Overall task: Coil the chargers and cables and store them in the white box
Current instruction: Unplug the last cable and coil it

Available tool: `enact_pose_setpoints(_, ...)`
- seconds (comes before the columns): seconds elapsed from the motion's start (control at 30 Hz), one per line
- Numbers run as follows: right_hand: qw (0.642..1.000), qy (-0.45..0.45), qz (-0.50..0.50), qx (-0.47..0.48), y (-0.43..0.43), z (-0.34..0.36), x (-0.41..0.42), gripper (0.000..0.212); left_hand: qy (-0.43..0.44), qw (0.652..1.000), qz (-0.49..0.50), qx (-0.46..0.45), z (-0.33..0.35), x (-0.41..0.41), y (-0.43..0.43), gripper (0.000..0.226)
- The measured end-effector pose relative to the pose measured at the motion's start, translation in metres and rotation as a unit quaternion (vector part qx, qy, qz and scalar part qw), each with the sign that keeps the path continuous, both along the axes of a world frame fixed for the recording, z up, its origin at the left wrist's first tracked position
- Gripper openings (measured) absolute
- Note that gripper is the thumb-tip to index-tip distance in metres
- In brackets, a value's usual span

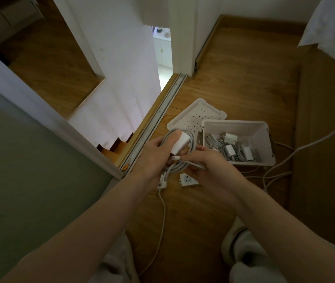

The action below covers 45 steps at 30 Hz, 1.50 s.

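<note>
**Knees (242,250) at the bottom edge, a coil (183,167) held above the floor (234,88)**

Knees in pale trousers fill the bottom of the frame, left and right, with two bare forearms reaching up from them to the centre. Between the knees a loose grey cable (162,221) runs up the wooden floor to a white power strip (162,180), which lies partly hidden under the hands. Just right of it lies a small white socket block (188,179).

At centre, the left hand (152,156) grips the coil together with a white charger (180,142). Its thumb is pressed along the charger's top and its fingers are curled underneath the loops. The right hand (213,168) meets it from the right, thumb and forefinger pinching the coil's loose end against the loops, the other fingers curled below.

Right of and beyond the hands stands the white box (261,139), open on the floor. Inside it lie several coiled chargers (230,150) with grey leads. More grey cables (281,160) trail over the floor at its right.

Behind the box, touching its left corner, the perforated lid (195,117) lies flat. A door track (162,111) runs diagonally up the frame just left of it.
</note>
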State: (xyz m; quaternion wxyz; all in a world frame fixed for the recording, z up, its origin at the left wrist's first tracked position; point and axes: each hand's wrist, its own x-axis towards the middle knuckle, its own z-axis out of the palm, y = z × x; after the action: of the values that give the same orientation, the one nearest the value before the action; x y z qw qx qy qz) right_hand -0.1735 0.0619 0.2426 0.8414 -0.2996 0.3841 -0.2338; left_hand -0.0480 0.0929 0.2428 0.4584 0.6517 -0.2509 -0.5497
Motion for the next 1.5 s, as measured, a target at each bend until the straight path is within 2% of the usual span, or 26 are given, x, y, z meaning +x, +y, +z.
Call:
enact_pose_setpoints(0.1, 0.998, -0.065, 0.000, -0.014, 0.004, 0.003, 0.000, 0.022, 0.017, 1.000, 0.001, 0.000, 0.001, -0.001, -0.002, 0.034)
enact_pose_setpoints(0.17, 0.997, -0.067, -0.034, -0.024, 0.005, 0.002, 0.002, 0.029, 0.001, 1.000, 0.025, -0.007, 0.001, -0.002, -0.005, 0.029)
enact_pose_setpoints(0.2, 0.997, -0.048, -0.049, -0.044, 0.006, 0.001, 0.003, 0.036, -0.002, 0.999, 0.031, -0.010, 0.000, -0.003, -0.006, 0.028)
enact_pose_setpoints(0.27, 0.986, 0.033, -0.050, -0.153, 0.008, 0.000, 0.004, 0.044, 0.010, 0.999, 0.039, -0.010, 0.000, -0.003, -0.007, 0.026)
enact_pose_setpoints(0.37, 0.947, 0.106, -0.021, -0.304, 0.011, 0.002, 0.006, 0.025, 0.028, 0.999, 0.040, -0.019, 0.001, -0.001, -0.007, 0.029)
enact_pose_setpoints(0.4, 0.938, 0.113, -0.006, -0.328, 0.011, 0.003, 0.007, 0.019, 0.029, 0.999, 0.039, -0.022, 0.001, -0.001, -0.006, 0.030)
enact_pose_setpoints(0.53, 0.919, 0.165, 0.043, -0.355, 0.008, 0.003, 0.007, 0.016, 0.037, 0.998, 0.043, -0.011, -0.002, 0.004, -0.003, 0.030)
enact_pose_setpoints(0.6, 0.898, 0.210, 0.055, -0.383, 0.010, 0.000, 0.009, 0.014, 0.022, 0.999, 0.040, -0.008, -0.003, 0.004, -0.003, 0.029)
enact_pose_setpoints(0.67, 0.863, 0.272, 0.053, -0.422, 0.011, -0.003, 0.010, 0.014, -0.028, 0.999, 0.035, -0.015, -0.005, 0.002, -0.005, 0.024)
enact_pose_setpoints(0.73, 0.850, 0.294, 0.005, -0.437, 0.009, -0.005, 0.010, 0.012, -0.089, 0.995, 0.029, -0.026, -0.009, 0.000, -0.008, 0.020)
enact_pose_setpoints(0.87, 0.877, 0.254, -0.072, -0.402, 0.008, -0.003, 0.011, 0.009, -0.129, 0.991, 0.046, 0.001, -0.021, 0.005, -0.012, 0.019)
enact_pose_setpoints(1.03, 0.908, 0.192, -0.109, -0.357, 0.011, 0.004, 0.009, 0.016, -0.094, 0.994, 0.045, 0.038, -0.026, 0.024, -0.014, 0.036)
enact_pose_setpoints(1.2, 0.933, 0.112, -0.161, -0.301, 0.006, 0.018, 0.005, 0.017, -0.054, 0.998, 0.024, 0.015, -0.021, 0.027, -0.015, 0.036)
enact_pose_setpoints(1.27, 0.948, 0.079, -0.189, -0.244, 0.002, 0.019, 0.003, 0.020, -0.048, 0.999, 0.024, -0.003, -0.018, 0.023, -0.015, 0.033)
enact_pose_setpoints(1.4, 0.968, 0.078, -0.229, -0.066, -0.009, 0.013, -0.003, 0.024, -0.063, 0.997, 0.039, -0.028, -0.014, 0.016, -0.014, 0.032)
enact_pose_setpoints(1.5, 0.978, 0.111, -0.175, 0.015, -0.013, 0.011, -0.002, 0.026, -0.066, 0.996, 0.050, -0.034, -0.011, 0.015, -0.013, 0.030)
